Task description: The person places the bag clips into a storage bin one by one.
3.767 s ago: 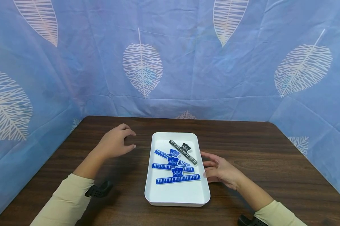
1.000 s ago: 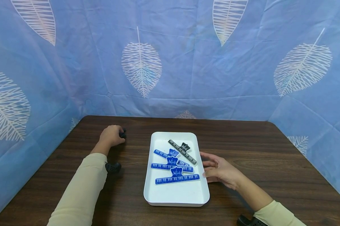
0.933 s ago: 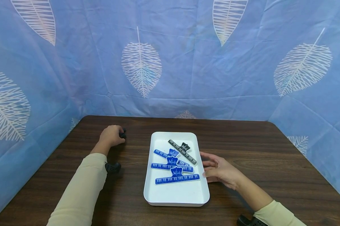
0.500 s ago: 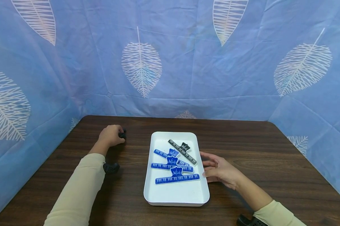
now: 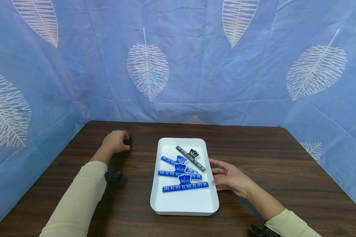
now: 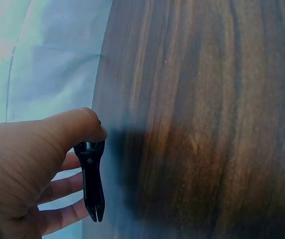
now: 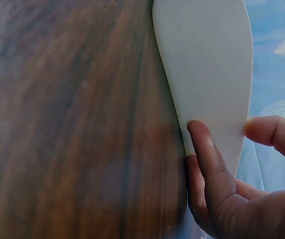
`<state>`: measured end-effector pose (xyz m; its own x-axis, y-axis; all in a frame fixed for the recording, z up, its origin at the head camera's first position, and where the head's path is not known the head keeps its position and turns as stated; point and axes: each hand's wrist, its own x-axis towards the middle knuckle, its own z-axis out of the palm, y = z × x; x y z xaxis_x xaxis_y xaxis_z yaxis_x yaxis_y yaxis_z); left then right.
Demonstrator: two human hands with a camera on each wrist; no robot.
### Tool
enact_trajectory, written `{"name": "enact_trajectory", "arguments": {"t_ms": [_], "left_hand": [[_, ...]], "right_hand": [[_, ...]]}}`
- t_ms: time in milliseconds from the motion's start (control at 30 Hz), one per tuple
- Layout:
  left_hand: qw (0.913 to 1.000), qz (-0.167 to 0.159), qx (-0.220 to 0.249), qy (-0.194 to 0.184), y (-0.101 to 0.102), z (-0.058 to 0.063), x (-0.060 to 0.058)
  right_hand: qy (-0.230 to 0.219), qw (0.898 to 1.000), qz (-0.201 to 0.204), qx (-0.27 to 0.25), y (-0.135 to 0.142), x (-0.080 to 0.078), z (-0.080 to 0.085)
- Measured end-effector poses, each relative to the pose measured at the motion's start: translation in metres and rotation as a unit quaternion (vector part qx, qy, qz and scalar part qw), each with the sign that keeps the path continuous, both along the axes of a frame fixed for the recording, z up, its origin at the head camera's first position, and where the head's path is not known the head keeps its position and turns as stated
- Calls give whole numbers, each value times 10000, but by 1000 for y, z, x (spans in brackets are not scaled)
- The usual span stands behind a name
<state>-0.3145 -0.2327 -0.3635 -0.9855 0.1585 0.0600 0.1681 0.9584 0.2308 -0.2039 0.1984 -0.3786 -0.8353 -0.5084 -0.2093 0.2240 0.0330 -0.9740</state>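
In the head view my left hand (image 5: 115,141) is at the back left of the table, thumb and fingers pinching a black clip (image 5: 128,141). The left wrist view gives the black clip (image 6: 92,181) edge-on: a metal spring shows near its top, and its narrow end points down. My right hand (image 5: 232,179) touches the right side of a white tray (image 5: 185,205), fingers loosely extended. Fingertips meet the tray's side wall (image 7: 207,64) in the right wrist view. Three blue piano-key clips (image 5: 185,187) lie in the tray, two overlapping, with one black piano-key clip (image 5: 191,159) slanting behind them.
Under the tray is a dark wood-grain table (image 5: 254,144) with rounded back corners. A blue curtain (image 5: 183,65) with white leaf prints encloses the back and both sides. Black wrist devices (image 5: 113,176) sit by the sleeves.
My left hand was spread beside the tray with nothing visible in it; then it gripped the black clip further left. Since then it has shifted only slightly left. My right hand stays at the tray.
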Motion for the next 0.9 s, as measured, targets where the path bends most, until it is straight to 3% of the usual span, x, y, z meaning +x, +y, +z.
{"name": "enact_trajectory", "arguments": {"t_ms": [467,900], "left_hand": [[9998,-122,63,167,4,2,5],[9985,-468,0,266,9,7,13]], "right_hand": [[-33,10000,-41,60,1,0,-1],[-71,10000,-45,43,1,1,-1]]}}
